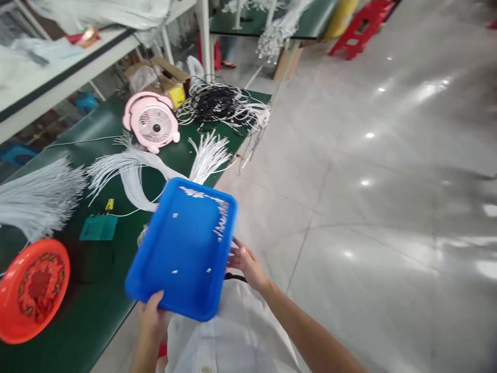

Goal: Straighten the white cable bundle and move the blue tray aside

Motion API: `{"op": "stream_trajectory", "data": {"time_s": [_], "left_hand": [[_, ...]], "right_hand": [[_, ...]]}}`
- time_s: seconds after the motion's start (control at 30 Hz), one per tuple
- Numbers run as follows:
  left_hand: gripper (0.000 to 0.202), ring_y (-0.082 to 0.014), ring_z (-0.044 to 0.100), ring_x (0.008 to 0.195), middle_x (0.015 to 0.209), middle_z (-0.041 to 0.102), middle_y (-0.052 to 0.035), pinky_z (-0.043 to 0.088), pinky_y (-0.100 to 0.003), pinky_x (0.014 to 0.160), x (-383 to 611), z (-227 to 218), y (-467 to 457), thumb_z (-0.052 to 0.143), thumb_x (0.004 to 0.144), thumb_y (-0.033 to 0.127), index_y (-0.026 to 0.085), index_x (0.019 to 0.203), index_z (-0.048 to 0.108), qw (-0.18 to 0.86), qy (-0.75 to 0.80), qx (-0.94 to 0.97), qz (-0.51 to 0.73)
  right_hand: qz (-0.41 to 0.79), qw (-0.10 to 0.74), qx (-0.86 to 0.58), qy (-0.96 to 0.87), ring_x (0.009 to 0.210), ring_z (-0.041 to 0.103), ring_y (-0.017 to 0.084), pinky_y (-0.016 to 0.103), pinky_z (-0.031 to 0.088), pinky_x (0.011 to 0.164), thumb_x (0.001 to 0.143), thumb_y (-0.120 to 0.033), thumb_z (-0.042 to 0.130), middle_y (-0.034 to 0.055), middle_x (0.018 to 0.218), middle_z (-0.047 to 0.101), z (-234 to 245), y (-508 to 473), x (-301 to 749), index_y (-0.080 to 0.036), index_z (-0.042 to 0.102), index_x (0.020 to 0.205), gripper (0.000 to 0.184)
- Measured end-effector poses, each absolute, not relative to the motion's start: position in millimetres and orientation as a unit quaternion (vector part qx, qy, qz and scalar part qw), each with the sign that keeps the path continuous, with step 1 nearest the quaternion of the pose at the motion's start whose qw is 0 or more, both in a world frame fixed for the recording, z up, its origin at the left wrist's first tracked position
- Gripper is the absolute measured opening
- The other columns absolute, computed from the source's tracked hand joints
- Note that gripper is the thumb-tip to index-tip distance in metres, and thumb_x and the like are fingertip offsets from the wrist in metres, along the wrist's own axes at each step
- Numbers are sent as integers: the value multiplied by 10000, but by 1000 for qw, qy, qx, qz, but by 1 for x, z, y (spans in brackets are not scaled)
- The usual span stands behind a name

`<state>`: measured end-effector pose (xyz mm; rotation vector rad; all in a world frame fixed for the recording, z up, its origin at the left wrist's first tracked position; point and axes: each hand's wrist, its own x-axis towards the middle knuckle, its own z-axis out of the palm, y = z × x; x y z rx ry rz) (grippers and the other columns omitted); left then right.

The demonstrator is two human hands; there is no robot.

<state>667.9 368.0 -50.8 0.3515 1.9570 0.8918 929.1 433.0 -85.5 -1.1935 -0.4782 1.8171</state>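
A blue plastic tray point(182, 248) is tilted over the front edge of the green table, with small white pieces gathered along its far and right sides and a few scattered on its floor. My left hand point(152, 313) grips its near left rim, the thumb on top. At the right rim is my right hand point(246, 263), its fingers reaching to the tray's side and partly hidden under it. Bundles of white cable point(135, 168) lie just beyond the tray, some partly covered by it.
On the green table point(97, 290) stand an orange-red basin point(10, 305), a small teal box point(99, 228), a pink fan point(155, 124) and a heap of black and white cables point(221, 103). A white shelf point(70, 72) overhangs the left. A red stool point(361, 28) stands on the grey floor point(368, 197).
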Motion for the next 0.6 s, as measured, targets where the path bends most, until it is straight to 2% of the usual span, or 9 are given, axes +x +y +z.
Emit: {"op": "stream_trajectory", "data": {"time_s": [0.07, 0.17, 0.27, 0.33, 0.43, 0.6], "left_hand": [[493, -181, 512, 530, 596, 524, -5, 380, -278, 419, 697, -61, 374, 638, 564, 415, 215, 988, 486, 502, 762, 116, 392], [542, -146, 497, 502, 593, 534, 1, 376, -250, 426, 723, -66, 387, 737, 552, 443, 189, 974, 510, 570, 701, 125, 410], [734, -158, 573, 594, 788, 628, -68, 455, -256, 515, 727, -63, 401, 716, 591, 586, 157, 1141, 487, 654, 614, 181, 404], [804, -152, 597, 640, 984, 634, -124, 475, -245, 541, 716, -62, 413, 661, 619, 645, 148, 1211, 443, 659, 601, 170, 419], [660, -118, 600, 655, 1116, 600, -162, 474, -206, 549, 683, -68, 437, 635, 706, 564, 130, 1176, 476, 613, 639, 122, 449], [359, -98, 601, 626, 1030, 633, -137, 470, -182, 536, 601, -88, 491, 620, 774, 361, 114, 1030, 571, 531, 703, 96, 464]], "right_hand": [[729, 434, -512, -134, 745, 672, 228, 358, 560, 642, 654, -547, 672, 68, 930, 704, -86, 427, 933, -190, 535, 1142, 619], [690, 435, -577, -49, 692, 673, 238, 350, 571, 583, 567, -384, 766, 23, 811, 717, -91, 424, 947, -193, 565, 1026, 536], [648, 465, -604, 13, 678, 670, 234, 356, 581, 578, 522, -328, 780, 5, 764, 712, -93, 425, 962, -191, 575, 995, 534], [625, 489, -607, 41, 725, 672, 225, 354, 590, 608, 520, -308, 773, -5, 835, 714, -92, 428, 969, -215, 578, 1037, 560], [576, 526, -623, 65, 762, 667, 182, 300, 591, 606, 527, -270, 753, -47, 916, 703, -90, 437, 973, -266, 590, 1056, 553], [498, 573, -640, 119, 681, 644, 133, 259, 579, 544, 503, -195, 738, -85, 889, 693, -95, 456, 971, -287, 628, 968, 487]]}}
